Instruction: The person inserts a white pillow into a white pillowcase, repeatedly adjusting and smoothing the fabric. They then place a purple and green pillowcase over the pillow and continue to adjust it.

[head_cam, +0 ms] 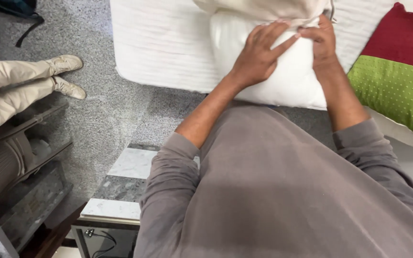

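1 white pillow (pixel 283 81) on bed (pixel 163 43), partly in 1 cream pillowcase (pixel 264 7) | left hand (pixel 259 55) fingers spread flat on pillow | right hand (pixel 322 40) pinching case edge | 1 red-green cushion (pixel 397 71) beside

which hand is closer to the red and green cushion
Right. The right hand grips the white pillow at its top edge, on the side toward the red and green cushion. The left hand lies flat on the pillow's front, farther from the cushion.
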